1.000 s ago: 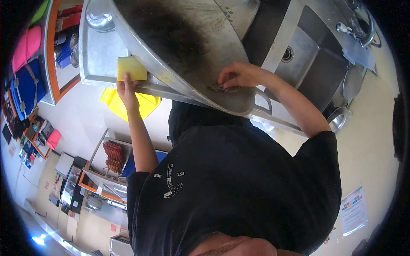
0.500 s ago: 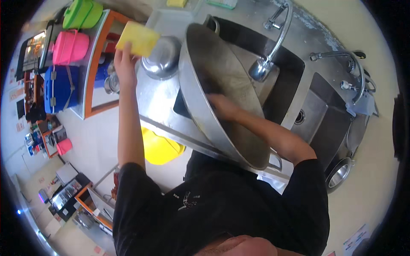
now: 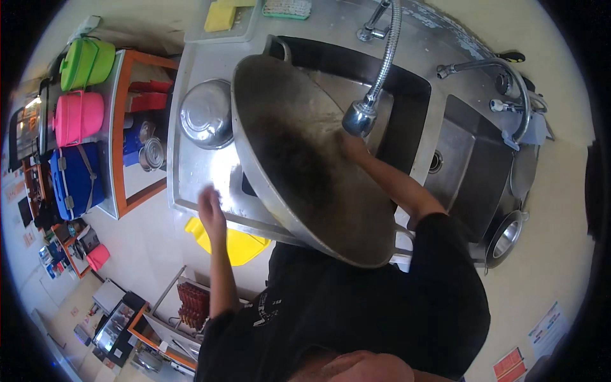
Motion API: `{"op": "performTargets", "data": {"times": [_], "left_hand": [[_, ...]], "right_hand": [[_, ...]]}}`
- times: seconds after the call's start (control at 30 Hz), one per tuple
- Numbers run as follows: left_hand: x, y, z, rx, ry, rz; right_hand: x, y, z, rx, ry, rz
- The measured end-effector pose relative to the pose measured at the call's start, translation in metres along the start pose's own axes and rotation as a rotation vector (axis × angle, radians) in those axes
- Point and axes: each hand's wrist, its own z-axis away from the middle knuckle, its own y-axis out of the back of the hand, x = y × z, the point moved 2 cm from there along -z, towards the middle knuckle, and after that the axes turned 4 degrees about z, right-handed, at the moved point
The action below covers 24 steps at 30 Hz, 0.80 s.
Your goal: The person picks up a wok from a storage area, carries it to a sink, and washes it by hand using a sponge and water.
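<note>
A large, wide metal wok [image 3: 375, 232] leans tilted over the left sink basin, its inside turned toward the right and a dark patch low in it. My right hand [image 3: 354, 148] reaches into the wok just below the chrome spray head of a tap [image 3: 360, 118]; its fingers are hidden, so what they touch or hold does not show. My left hand [image 3: 211, 205] hovers, blurred, over the counter's front edge, left of the wok, with fingers stretched and nothing seen in them. Yellow sponges [image 3: 219, 16] lie in a clear tray [image 3: 249, 30] at the back.
An upturned steel bowl [image 3: 207, 114] sits on the counter left of the wok. The second sink basin [image 3: 461, 143] is to the right, beneath another tap [image 3: 528, 108]. A yellow plastic item [image 3: 238, 247] stands below the counter. Lidded boxes [image 3: 79, 118] top an orange-edged shelf.
The yellow sponge has left my left hand, which has come down and nearer to me. My right hand has shifted right inside the wok, and the view has moved.
</note>
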Motion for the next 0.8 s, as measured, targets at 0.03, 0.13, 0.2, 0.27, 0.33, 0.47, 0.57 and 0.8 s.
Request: {"op": "performTargets", "data": {"times": [0.03,0.13,0.2,0.27,0.33,0.47,0.57,0.8], "left_hand": [[-0.008,-0.003,0.024,-0.013,0.032,0.006],[-0.045,0.007,0.096,0.098,0.133,0.029],[-0.056,-0.009,0.106,0.169,0.105,0.008],[-0.051,-0.026,0.105,0.26,0.08,-0.072],[-0.049,-0.04,0.103,0.323,0.079,-0.168],[-0.041,-0.057,0.087,0.371,-0.05,-0.437],[-0.044,-0.057,0.084,0.384,-0.13,-0.522],[-0.037,-0.06,0.088,0.396,-0.138,-0.628]], "right_hand": [[0.02,-0.013,-0.037,0.06,-0.095,-0.12],[-0.103,-0.002,-0.118,0.021,-0.016,-0.146],[-0.164,0.009,-0.158,0.201,0.061,-0.282],[-0.239,0.036,-0.166,0.389,0.21,-0.502],[-0.289,0.056,-0.144,0.357,0.282,-0.664],[-0.265,0.061,-0.153,0.314,0.237,-0.636],[-0.28,0.05,-0.139,0.229,0.186,-0.711],[-0.332,0.109,-0.046,0.21,0.826,-0.736]]}}
